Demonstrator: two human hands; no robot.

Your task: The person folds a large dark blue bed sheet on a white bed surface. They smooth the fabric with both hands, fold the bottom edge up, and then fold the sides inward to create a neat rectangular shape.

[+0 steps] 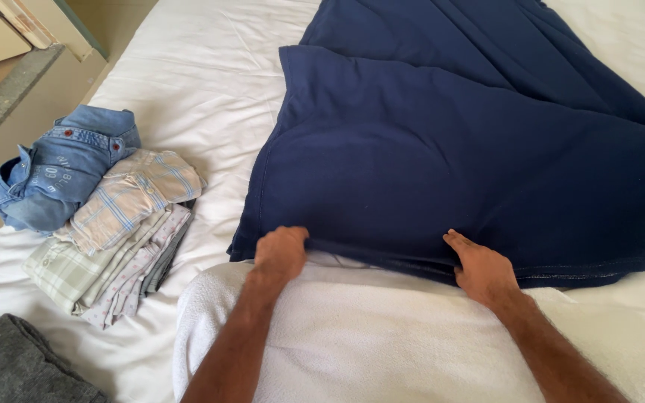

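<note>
Navy-blue knit blanket [457,149] of soft, heavy cloth lies spread across a bed covered with a white sheet [203,82], its upper part folded over so that a straight fold edge runs across the top. The blanket's near hem rests on a white terry towel [382,343] that lies just below it. A person's left hand [281,252] is curled shut on that hem near the blanket's lower left corner, fingers tucked around the edge of the cloth. The right hand [482,270] rests on the same hem further along, fingers together and thumb out; the fingertips slip under the fabric's edge, so a firm grip cannot be told for certain. Both bare forearms reach up from the bottom of the view across the towel. Well to the left of the blanket sits a small stack of folded clothes: a light blue denim shirt [57,175] with red snaps, beside a pale checked shirt [132,195] lying on other folded pieces. A grey woven cloth [16,366] lies below that stack, far from the blanket.
</note>
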